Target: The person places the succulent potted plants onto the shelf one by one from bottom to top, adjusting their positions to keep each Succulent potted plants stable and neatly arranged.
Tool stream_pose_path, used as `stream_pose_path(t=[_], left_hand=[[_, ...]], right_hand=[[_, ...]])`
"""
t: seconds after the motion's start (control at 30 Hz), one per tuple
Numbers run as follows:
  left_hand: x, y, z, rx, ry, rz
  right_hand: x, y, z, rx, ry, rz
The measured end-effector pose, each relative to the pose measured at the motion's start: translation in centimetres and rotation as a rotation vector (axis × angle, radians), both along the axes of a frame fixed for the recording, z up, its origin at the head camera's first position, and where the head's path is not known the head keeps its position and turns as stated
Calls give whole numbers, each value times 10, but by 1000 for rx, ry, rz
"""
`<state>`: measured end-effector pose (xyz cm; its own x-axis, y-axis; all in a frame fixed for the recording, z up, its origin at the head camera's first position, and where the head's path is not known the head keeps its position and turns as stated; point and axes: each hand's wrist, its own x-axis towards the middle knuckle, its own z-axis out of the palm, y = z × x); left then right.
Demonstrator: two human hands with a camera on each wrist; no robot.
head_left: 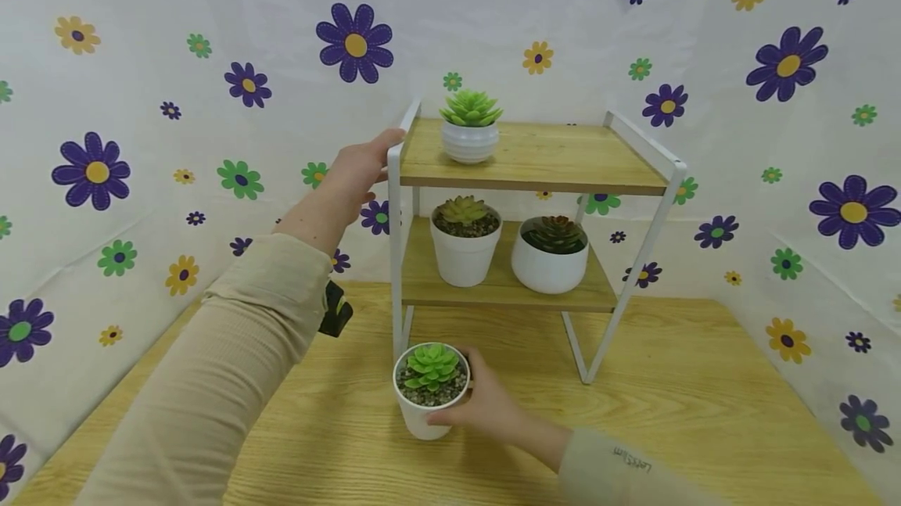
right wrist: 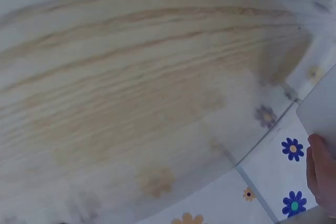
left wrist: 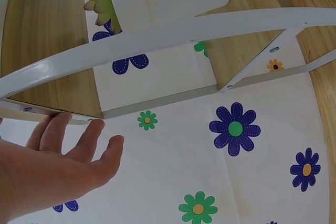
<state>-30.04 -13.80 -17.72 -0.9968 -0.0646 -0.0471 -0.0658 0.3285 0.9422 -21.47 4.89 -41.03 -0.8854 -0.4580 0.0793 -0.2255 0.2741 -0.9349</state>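
My right hand [head_left: 486, 404] grips a white pot with a green succulent [head_left: 432, 373], thumb on the near side and fingers round the right side. Whether its base touches the table I cannot tell. Part of that hand [right wrist: 321, 174] and the pale pot wall [right wrist: 323, 111] show at the right edge of the right wrist view. My left hand [head_left: 359, 166] touches the upper left side of a two-tier plant shelf [head_left: 556, 150] with wooden boards and a white frame. In the left wrist view, the left hand's [left wrist: 63, 163] fingers extend loosely against the frame's side.
A small ribbed white pot with a bright succulent [head_left: 470, 142] stands on the top board. Below it are a tapered white pot [head_left: 464, 256] and a round white bowl pot [head_left: 551, 267]. The shelf stands on a wooden table [head_left: 676, 412] before a flower-patterned backdrop [head_left: 232, 5].
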Motion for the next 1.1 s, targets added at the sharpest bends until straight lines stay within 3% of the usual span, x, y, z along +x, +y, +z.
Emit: stream_pose_path(t=[0.4, 0.77, 0.9, 1.1], left_hand=[[-2, -2, 0, 12, -16, 2], [-2, 0, -1, 6, -3, -12], [-1, -1, -1, 2, 3, -11], [-1, 1, -1, 5, 5, -16]], right_hand=[[15, 53, 41, 22, 27, 13], [33, 96, 104, 52, 43, -47], [38, 109, 128, 109, 3, -70], [43, 129, 163, 221, 37, -117]])
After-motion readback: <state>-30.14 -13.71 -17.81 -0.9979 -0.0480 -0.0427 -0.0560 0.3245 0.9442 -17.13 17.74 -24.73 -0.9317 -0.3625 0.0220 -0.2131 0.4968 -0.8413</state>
